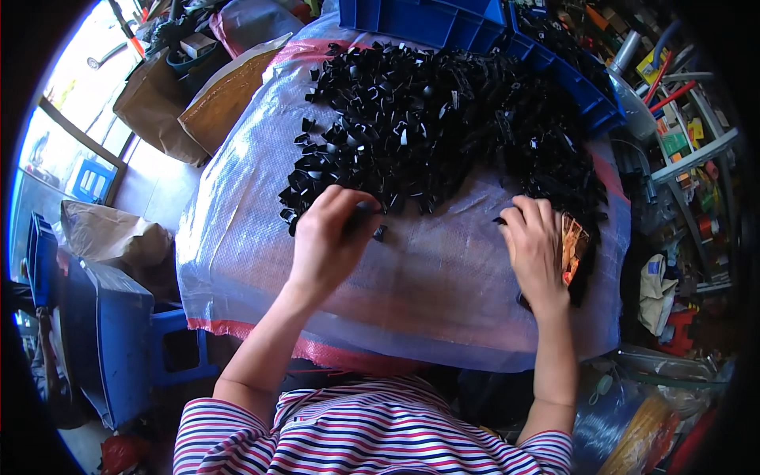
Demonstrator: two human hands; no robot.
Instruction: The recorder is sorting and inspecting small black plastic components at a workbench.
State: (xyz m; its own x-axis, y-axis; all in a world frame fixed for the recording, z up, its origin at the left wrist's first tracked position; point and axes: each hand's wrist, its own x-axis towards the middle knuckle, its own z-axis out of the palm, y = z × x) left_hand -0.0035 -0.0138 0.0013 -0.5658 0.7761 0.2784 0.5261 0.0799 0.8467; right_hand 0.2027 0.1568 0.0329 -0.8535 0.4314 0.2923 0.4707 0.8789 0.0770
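A wide heap of small black plastic pieces [396,127] covers the far part of a white woven plastic sheet [261,269]. At the heap's near left edge, my left hand [328,233] is closed, thumb and fingers curled around a small dark piece that shows only in part. One loose black piece [380,233] lies just right of its fingers. My right hand [534,245] is near the heap's right end, fingers bent down and together, with a bit of black plastic at the fingertips. Beside it lies a dark flat device with a lit orange picture [573,247], partly covered by the hand.
Blue plastic crates [423,22] stand behind the heap. Left are brown sacks [154,107], a blue bin [119,340] and a blue stool [180,348]. A cluttered metal rack [697,158] stands right, above a wrapped coil [625,427] at the lower right.
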